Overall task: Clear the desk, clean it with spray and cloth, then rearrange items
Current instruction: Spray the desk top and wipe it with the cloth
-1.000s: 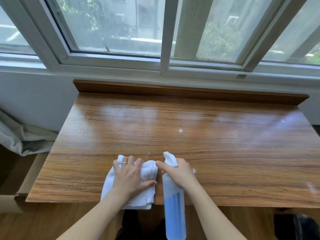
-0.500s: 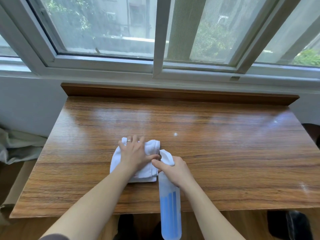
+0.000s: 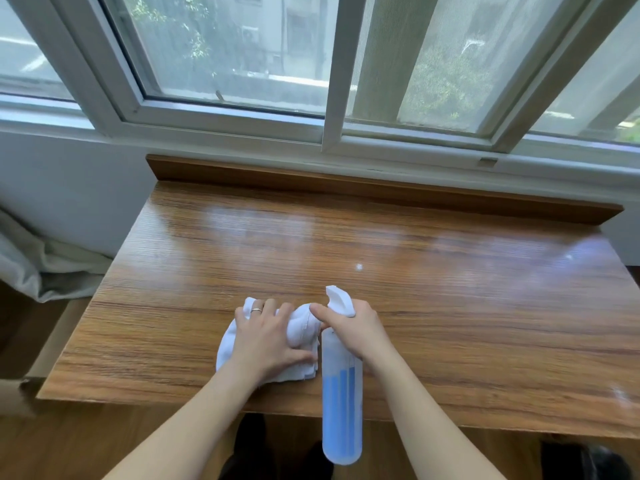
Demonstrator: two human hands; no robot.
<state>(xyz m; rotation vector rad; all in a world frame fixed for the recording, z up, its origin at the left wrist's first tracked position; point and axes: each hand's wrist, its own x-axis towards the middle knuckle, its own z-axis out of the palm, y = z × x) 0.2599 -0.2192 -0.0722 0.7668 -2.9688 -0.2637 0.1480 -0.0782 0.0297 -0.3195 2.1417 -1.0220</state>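
The cloth (image 3: 270, 344) lies bunched under the left hand (image 3: 268, 336), whose fingers (image 3: 273, 306) are spread and pressing it onto the tabletop (image 3: 450, 306) near its front edge. Just right of those fingers, the right hand (image 3: 353, 327) has its fingers clamped on the neck of the spray bottle (image 3: 341, 393), forefinger out along the trigger, nozzle aimed forward. A white speck (image 3: 358, 267) sits beyond the fingertips. I'd say mist ahead of the cloth, then wipe in long overlapping strokes with flat pressure.
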